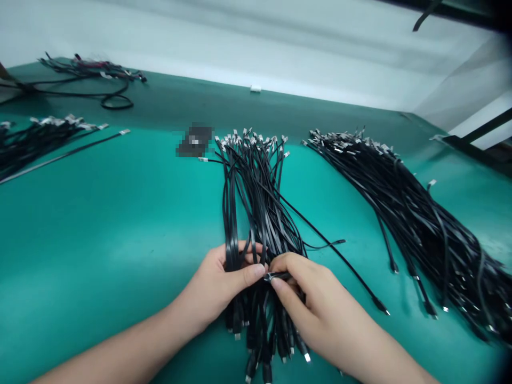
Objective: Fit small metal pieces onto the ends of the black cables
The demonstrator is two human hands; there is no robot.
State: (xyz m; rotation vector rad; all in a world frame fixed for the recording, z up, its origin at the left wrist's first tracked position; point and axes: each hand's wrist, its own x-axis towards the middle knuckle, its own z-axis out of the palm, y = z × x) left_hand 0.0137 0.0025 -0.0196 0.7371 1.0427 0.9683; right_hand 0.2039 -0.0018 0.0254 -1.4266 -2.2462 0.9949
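A bundle of flat black cables (pixel 260 205) with silvery plugs at both ends lies in front of me, running away from my body. My left hand (pixel 222 282) is closed around several cables on the bundle's left side, its thumb across the front. Close beside that thumb, my right hand (pixel 314 293) pinches a black cable end (pixel 279 276) between thumb and fingers. Its tip looks metallic, but its exact shape is blurred. Part of the bundle passes beneath both hands, and more plugs (pixel 272 346) show below them.
A larger pile of black cables (pixel 424 229) lies at the right. Another group of cables (pixel 44 138) is at the left, with tangled cords (pixel 96 69) behind it. A pixelated dark patch (pixel 196 140) and a small white piece (pixel 255 88) are farther back on the green tabletop (pixel 120 229).
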